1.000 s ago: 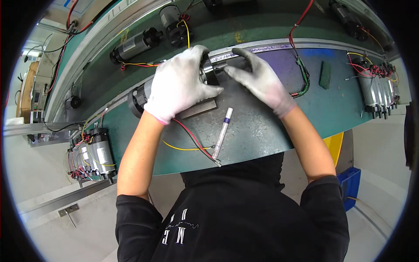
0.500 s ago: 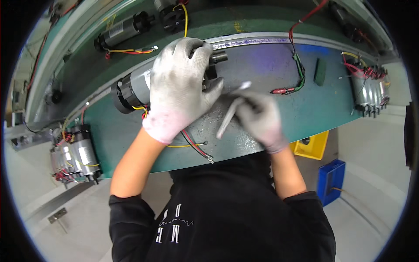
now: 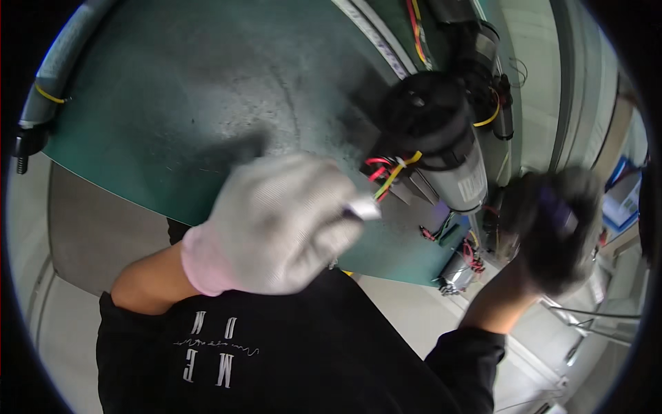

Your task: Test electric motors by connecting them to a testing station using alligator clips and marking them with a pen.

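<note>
My left hand (image 3: pixel 279 224), in a whitish glove with a pink cuff, is closed in front of the bench's near edge. A small white piece (image 3: pixel 365 207) sticks out between its thumb and fingers; motion smears it, and its kind is unclear. Just beyond lies a grey cylindrical motor (image 3: pixel 463 176) with a black end cap, and red and yellow wires (image 3: pixel 396 172) run from it toward my left fingers. Whether they touch is unclear. My right hand (image 3: pixel 558 231) is off to the right, apart from the motor. Its dark glove is too blurred to show the fingers.
The green bench top (image 3: pixel 186 83) has a curved-looking near edge. Another motor (image 3: pixel 41 103) sits at far left. Several bundled motors (image 3: pixel 458 269) stand at the bench's right end. More motors (image 3: pixel 483 62) are on the far side, past a metal rail (image 3: pixel 379 38).
The view has swung to the right. My left hand has let go of the motor and come nearer me. My right hand has moved away from the bench middle to the right.
</note>
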Available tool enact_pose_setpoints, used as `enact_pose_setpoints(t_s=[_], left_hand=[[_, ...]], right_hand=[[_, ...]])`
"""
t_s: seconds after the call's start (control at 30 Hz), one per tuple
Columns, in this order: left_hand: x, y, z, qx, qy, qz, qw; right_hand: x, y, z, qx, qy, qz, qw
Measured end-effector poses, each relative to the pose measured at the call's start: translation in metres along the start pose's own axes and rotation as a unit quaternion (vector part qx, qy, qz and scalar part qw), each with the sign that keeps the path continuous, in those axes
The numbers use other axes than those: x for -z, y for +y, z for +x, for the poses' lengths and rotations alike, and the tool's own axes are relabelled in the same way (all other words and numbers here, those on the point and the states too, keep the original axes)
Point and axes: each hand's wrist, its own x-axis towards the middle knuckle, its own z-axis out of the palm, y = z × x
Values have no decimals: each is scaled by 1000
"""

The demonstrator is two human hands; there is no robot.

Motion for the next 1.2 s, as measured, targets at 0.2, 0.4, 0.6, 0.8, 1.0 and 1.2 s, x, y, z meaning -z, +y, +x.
enact_pose_setpoints(t_s=[0.2, 0.4, 0.6, 0.8, 1.0, 1.2], left_hand=[[19, -29, -41, 152, 28, 35, 987], [20, -32, -39, 145, 14, -18, 989], [23, -30, -36, 145, -3, -10, 989], [18, -31, -39, 128, 23, -10, 992], [18, -28, -33, 176, 12, -21, 984], [-10, -16, -16, 173, 45, -80, 981]], right_hand=[[-79, 4, 172, 35, -344, -461, 817], [-91, 14, 173, -98, -381, -588, 707], [-101, 14, 179, -171, -372, -604, 684], [-105, 18, 181, -268, -323, -583, 696], [-86, -5, 190, -256, -312, -563, 721], [-64, 14, 115, 5, 90, -351, 932]])
